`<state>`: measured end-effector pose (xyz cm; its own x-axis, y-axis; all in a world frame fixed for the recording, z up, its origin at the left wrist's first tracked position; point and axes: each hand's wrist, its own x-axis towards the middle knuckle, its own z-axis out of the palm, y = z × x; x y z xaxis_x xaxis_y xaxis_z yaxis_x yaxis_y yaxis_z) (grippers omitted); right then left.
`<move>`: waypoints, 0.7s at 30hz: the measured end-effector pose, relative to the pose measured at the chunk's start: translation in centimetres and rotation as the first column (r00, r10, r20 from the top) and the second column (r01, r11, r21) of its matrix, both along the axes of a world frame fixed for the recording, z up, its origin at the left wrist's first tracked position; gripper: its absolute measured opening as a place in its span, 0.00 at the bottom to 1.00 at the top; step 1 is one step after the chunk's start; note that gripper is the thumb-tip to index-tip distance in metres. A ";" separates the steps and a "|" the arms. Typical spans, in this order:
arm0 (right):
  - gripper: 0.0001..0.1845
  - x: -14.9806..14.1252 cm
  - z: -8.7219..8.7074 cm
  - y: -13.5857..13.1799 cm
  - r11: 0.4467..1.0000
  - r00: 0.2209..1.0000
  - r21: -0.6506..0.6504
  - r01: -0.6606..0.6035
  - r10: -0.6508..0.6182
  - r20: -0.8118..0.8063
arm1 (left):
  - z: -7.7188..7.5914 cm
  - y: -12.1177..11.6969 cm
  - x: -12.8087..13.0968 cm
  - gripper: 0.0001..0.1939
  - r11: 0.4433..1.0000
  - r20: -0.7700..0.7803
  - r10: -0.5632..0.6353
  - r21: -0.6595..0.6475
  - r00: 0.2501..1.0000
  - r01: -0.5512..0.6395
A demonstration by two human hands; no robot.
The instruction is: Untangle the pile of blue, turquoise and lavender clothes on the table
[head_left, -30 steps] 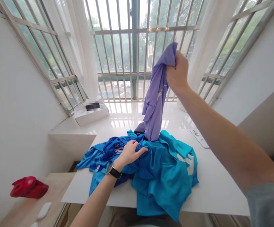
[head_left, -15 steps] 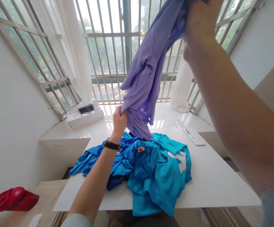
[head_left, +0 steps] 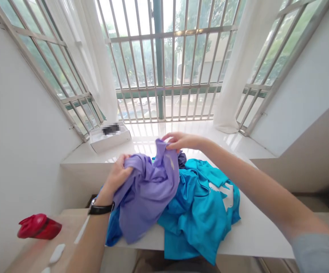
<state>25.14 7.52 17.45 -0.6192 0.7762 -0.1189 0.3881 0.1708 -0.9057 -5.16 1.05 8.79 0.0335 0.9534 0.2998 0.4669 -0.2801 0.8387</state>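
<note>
The lavender shirt (head_left: pixel 145 193), held high a moment ago, has come down against the heap of teal shirts (head_left: pixel 201 220); the left hand (head_left: pixel 116 172) clutches its folds, the right hand (head_left: pixel 183 141) pinches its upper edge.

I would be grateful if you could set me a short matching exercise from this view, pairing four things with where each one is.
Things:
1. Lilac garment
2. Black wristwatch
3. Red object
4. White box

Places:
A. On the left wrist
B. On the glossy white windowsill
C. Gripped in the left hand
D. On the wooden surface

Right pairs: 1-C, 2-A, 3-D, 4-B.
</note>
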 end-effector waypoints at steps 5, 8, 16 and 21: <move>0.38 3.3 -5.0 -1.9 0.993 0.993 0.010 -0.121 0.121 0.016 | -7.7 -4.0 3.2 0.53 0.906 -0.454 -0.420 -0.268 0.786 0.329; 0.30 8.2 -7.6 -1.7 0.948 0.935 0.242 0.206 -0.264 0.237 | -10.4 -4.6 4.9 0.66 0.917 -0.560 -0.376 -0.339 0.738 0.210; 0.44 15.1 -18.0 -4.4 0.877 0.752 0.272 0.397 -0.480 0.452 | -11.0 -0.7 4.9 0.41 0.953 -0.459 -0.298 -0.193 0.837 0.234; 0.20 13.4 -21.6 -5.0 0.845 0.799 0.362 0.393 -0.509 0.321 | -9.3 1.4 4.0 0.29 0.978 -0.214 -0.210 -0.060 0.954 0.202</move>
<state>38.49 2.53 -4.13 -0.1353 0.9906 -0.0218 0.7893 0.0945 -0.6067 -1.19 2.47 -0.46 0.2910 0.9292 0.2277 0.5751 -0.3601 0.7346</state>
